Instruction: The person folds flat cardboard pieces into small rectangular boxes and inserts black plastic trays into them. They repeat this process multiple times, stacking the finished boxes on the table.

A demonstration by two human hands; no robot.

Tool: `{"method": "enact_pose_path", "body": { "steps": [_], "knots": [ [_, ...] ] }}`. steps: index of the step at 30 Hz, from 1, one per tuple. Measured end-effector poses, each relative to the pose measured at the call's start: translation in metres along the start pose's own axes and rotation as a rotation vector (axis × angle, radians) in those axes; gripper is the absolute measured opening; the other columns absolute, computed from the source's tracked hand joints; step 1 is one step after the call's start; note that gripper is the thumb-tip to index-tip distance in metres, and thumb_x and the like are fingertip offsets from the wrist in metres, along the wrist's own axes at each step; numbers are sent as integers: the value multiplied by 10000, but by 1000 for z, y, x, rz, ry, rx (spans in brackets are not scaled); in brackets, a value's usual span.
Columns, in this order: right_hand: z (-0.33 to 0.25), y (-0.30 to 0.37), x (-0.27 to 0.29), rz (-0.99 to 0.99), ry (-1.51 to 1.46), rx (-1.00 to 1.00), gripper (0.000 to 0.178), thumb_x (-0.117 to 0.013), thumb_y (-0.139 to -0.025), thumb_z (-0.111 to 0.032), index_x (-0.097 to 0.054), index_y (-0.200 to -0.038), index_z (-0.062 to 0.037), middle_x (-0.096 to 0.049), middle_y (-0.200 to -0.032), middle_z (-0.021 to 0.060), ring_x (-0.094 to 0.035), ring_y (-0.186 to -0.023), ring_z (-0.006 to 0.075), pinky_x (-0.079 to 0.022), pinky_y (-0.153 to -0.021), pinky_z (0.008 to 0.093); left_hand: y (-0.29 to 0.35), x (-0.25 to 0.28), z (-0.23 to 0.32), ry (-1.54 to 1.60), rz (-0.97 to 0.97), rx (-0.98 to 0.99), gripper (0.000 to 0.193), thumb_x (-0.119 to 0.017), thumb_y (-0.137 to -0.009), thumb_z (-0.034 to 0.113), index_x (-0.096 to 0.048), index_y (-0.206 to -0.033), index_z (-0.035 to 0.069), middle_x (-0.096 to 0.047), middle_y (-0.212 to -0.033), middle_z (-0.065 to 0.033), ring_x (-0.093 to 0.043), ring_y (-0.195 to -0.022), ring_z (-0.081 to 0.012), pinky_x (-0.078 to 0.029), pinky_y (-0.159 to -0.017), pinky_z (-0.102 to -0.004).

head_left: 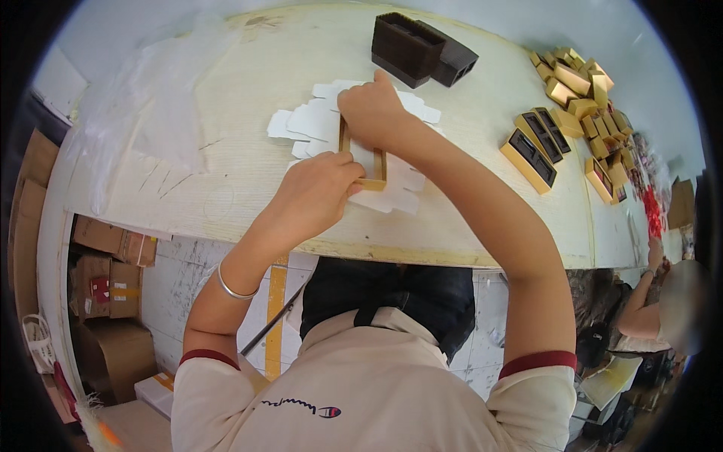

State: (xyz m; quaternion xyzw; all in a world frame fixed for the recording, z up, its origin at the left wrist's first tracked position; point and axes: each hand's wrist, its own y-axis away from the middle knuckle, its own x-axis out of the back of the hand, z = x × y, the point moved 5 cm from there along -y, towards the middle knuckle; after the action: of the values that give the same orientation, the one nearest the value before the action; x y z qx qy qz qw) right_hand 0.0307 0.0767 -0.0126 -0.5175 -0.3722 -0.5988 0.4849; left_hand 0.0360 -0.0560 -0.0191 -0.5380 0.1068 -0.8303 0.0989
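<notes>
In front of me a shallow gold cardboard box lies on several white die-cut card sheets spread over the table. My left hand is closed on the box's near left corner, its thumb and fingers at the edge. Across the far end of the box, my right hand grips with bent fingers and hides most of that end. Part of the box's pale inside shows between the two hands.
Two dark plastic trays stand beyond my right hand. Gold boxes with black inserts sit at the right, near a heap of gold boxes. Clear plastic film lies at the left. Another person is at the far right.
</notes>
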Motion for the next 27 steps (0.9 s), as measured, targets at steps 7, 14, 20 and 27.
{"method": "enact_pose_path", "body": {
  "steps": [7, 14, 20, 27],
  "knots": [
    [26, 14, 3, -212, -145, -56, 165, -609, -738, -52, -707, -871, -64, -696, -884, 123, -676, -853, 279, -527, -681, 371, -3, -8, 3, -111, 112, 54, 340, -736, -753, 355, -608, -749, 39, -560, -731, -86, -544, -724, -274, -435, -633, -373],
    [13, 16, 2, -184, -59, -115, 197, -600, -774, -104, -716, -931, -85, -700, -944, 112, -674, -904, 273, -535, -718, 376, 0, -10, 10, -178, 266, -27, 290, -747, -727, 278, -596, -807, 44, -561, -877, -106, -527, -736, -285, -424, -653, -411],
    [107, 18, 34, 252, -225, -307, 396, -672, -792, -363, -632, -1105, -123, -676, -1001, 115, -631, -934, 316, -506, -779, 414, 8, 14, -6, -34, 386, 79, 607, -757, -716, 194, -470, -1231, 50, -543, -1163, -154, -544, -1045, -351, -437, -900, -397],
    [156, 0, 9, 276, 5, -360, 214, -633, -850, -229, -652, -951, -41, -628, -952, 134, -607, -918, 330, -499, -780, 426, 11, -3, -29, 261, 252, 207, 661, -765, -737, 158, -431, -1293, 31, -529, -1239, -160, -494, -1168, -304, -388, -1000, -379]
  ]
}}
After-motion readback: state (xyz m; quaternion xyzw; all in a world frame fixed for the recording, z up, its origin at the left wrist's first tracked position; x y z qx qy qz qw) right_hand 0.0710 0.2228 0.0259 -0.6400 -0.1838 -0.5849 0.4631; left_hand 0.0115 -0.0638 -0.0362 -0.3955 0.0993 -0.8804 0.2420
